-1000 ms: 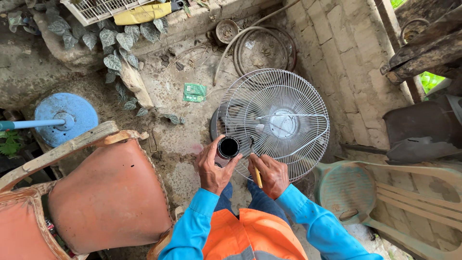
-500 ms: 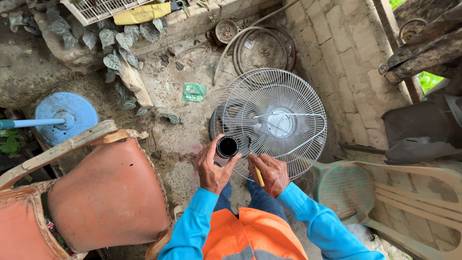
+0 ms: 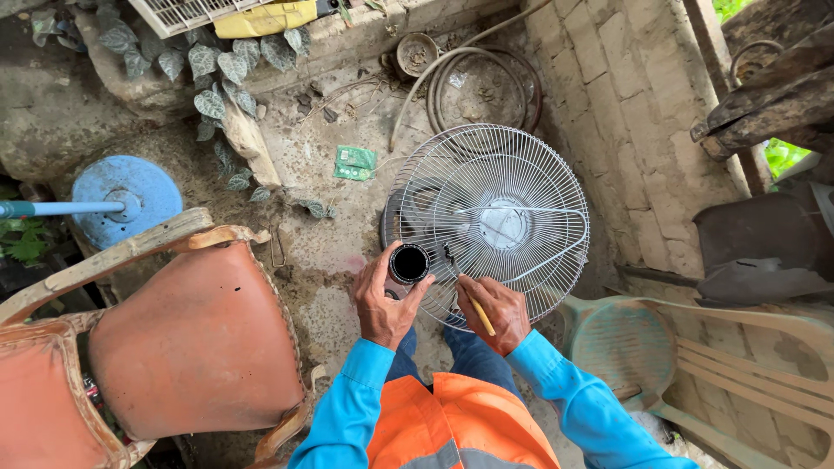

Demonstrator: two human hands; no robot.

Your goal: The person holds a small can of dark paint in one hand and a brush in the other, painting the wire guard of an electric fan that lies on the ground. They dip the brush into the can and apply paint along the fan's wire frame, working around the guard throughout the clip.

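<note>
Nothing has shifted noticeably since the earlier frame. Head view: left hand (image 3: 385, 304) is clamped around a black cylinder (image 3: 408, 263) beside the wire fan guard (image 3: 495, 221); right hand (image 3: 495, 308) grips a yellow-handled tool (image 3: 480, 317) against the guard's lower edge.

Blue sleeves (image 3: 347, 408) (orange vest (image 3: 456, 426))

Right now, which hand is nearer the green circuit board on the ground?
Left. The left hand, gripping a black cylinder, sits just below and right of the board. The right hand, holding a yellow tool, is farther right.
</note>
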